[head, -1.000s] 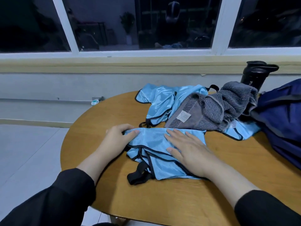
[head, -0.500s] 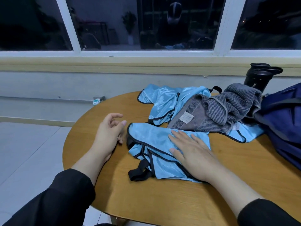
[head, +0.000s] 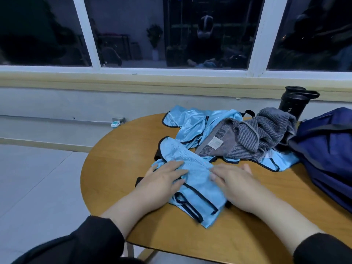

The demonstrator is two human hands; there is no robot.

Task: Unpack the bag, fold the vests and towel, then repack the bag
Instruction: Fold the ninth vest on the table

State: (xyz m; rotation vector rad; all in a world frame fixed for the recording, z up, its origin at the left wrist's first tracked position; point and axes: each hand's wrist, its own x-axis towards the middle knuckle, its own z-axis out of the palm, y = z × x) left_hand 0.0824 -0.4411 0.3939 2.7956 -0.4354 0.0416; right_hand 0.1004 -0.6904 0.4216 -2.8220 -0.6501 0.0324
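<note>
A light blue vest (head: 198,189) with black trim lies partly folded on the round wooden table (head: 238,241). My left hand (head: 163,180) lies flat on its left part, fingers straight. On the vest's right side my right hand (head: 232,178) presses down, fingers together and pointing left. Behind it lies another blue vest (head: 192,122), crumpled, with a grey striped towel (head: 253,138) heaped on top of it. The dark blue bag (head: 327,149) sits at the table's right edge.
A black bottle (head: 294,101) stands behind the towel, near the wall. The table's left and near edges drop to a pale tiled floor (head: 38,187). A windowsill and dark windows run along the back.
My left hand moved from the bare table onto the vest's left part. The vest has been folded over and now lies narrower and turned. My right hand shifted a little to its right side.
</note>
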